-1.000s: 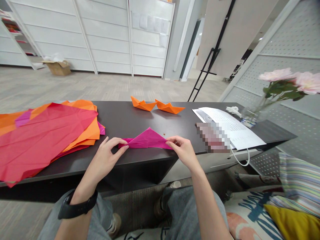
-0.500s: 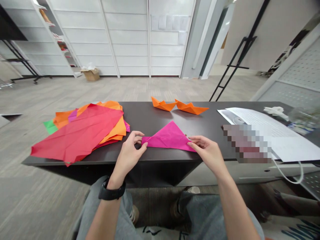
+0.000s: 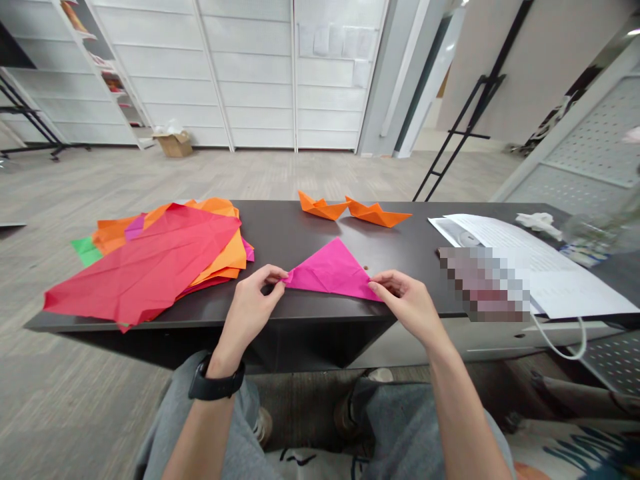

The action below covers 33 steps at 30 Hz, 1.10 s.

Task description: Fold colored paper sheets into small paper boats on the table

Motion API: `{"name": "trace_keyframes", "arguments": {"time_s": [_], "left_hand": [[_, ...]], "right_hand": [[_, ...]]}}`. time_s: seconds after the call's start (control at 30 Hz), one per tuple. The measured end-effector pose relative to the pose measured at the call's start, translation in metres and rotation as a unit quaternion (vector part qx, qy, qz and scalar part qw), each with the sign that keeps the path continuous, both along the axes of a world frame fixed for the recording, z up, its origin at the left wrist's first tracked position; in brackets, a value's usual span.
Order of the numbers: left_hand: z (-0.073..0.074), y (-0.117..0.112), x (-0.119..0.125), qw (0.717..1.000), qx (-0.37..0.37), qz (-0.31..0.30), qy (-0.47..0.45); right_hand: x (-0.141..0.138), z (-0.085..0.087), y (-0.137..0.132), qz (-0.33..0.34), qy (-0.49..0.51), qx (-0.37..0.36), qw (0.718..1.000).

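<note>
A folded sheet of pink paper (image 3: pixel 330 270) lies near the front of the dark table, shaped like a low triangle with its peak pointing away from me. My left hand (image 3: pixel 257 297) pinches its left corner between thumb and fingers. At the opposite end, my right hand (image 3: pixel 405 300) grips the right corner, its fingertips partly covering it. Behind the pink paper stand two folded orange paper boats, the left boat (image 3: pixel 323 207) close against the right boat (image 3: pixel 377 213).
A pile of coloured paper with a red sheet (image 3: pixel 150 263) on top covers the table's left end and overhangs the front edge. Printed white sheets (image 3: pixel 545 267), a pixelated item (image 3: pixel 487 283) and a crumpled tissue (image 3: pixel 539 224) lie at right. A white cable (image 3: pixel 560 350) hangs off the front.
My left fingers have closed in on the left corner, and the band that stuck out there is folded in to a point. The whole view has shifted slightly.
</note>
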<state>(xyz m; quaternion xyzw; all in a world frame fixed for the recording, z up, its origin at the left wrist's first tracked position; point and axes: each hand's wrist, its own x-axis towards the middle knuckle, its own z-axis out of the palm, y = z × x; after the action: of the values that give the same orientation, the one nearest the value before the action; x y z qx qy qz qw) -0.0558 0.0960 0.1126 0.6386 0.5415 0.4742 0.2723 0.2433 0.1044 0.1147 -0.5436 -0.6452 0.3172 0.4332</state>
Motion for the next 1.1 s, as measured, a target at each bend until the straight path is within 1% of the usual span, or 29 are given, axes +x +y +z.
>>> {"name": "trace_keyframes", "arguments": {"time_s": [0.13, 0.3, 0.43, 0.6, 0.77, 0.93, 1.03, 1.1], "left_hand": [[-0.0010, 0.0005, 0.0000, 1.000, -0.004, 0.000, -0.014], [-0.0012, 0.0005, -0.0010, 1.000, 0.000, -0.012, -0.021], [-0.0006, 0.0004, -0.0004, 0.999, -0.003, -0.014, -0.030], [-0.0016, 0.0013, 0.0009, 0.998, -0.011, -0.007, -0.057], [-0.0010, 0.0008, 0.0023, 0.997, -0.011, -0.008, -0.071], [-0.0020, 0.0011, 0.0034, 0.997, -0.007, -0.006, -0.082], [-0.0055, 0.0027, 0.0021, 0.997, 0.000, -0.002, -0.078], [-0.0067, 0.0022, 0.0013, 0.999, 0.014, -0.002, -0.047]], "right_hand": [[0.0002, 0.0042, -0.0020, 0.027, 0.005, 0.010, 1.000], [0.0010, 0.0027, 0.0016, 0.011, 0.058, 0.011, 0.998], [0.0020, 0.0014, 0.0021, 0.011, 0.051, -0.010, 0.999], [0.0023, 0.0002, 0.0023, 0.025, 0.037, 0.015, 0.999], [0.0035, -0.0036, 0.0049, 0.005, 0.085, 0.032, 0.996], [0.0032, -0.0034, 0.0042, -0.012, 0.105, 0.042, 0.993], [0.0037, -0.0024, 0.0020, 0.010, 0.083, 0.035, 0.996], [0.0045, -0.0019, 0.0006, 0.020, 0.054, 0.026, 0.998]]}}
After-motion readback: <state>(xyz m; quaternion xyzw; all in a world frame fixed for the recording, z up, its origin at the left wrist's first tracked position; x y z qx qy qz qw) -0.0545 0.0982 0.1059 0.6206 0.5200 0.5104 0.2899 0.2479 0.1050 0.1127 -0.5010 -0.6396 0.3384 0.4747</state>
